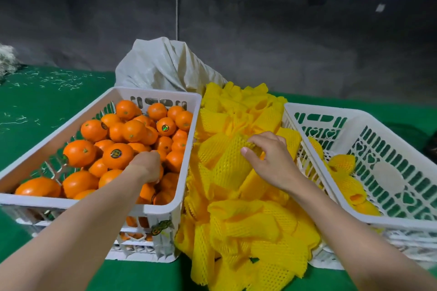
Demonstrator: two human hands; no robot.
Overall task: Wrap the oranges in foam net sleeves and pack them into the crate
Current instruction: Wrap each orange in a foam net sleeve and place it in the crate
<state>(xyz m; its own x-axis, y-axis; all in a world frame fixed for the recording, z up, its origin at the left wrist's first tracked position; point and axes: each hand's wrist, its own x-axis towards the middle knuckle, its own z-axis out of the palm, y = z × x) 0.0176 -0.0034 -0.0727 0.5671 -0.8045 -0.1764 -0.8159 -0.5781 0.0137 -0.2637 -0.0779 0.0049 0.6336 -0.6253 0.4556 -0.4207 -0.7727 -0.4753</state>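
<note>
Two pickups: our right hand (267,158) pinches a yellow foam net sleeve (224,168), left hand (146,168) curls among round glossy oranges (118,155), hold not discernible; next we sleeve one.

Forearms (78,227): both are shown bare to the frame edge | left hand (146,167): bare | right hand (272,163): bare, short thumbnail (244,150) is seen

left hand (146,166) among oranges (132,130), right hand (272,160) pinching sleeve (228,164)
</note>
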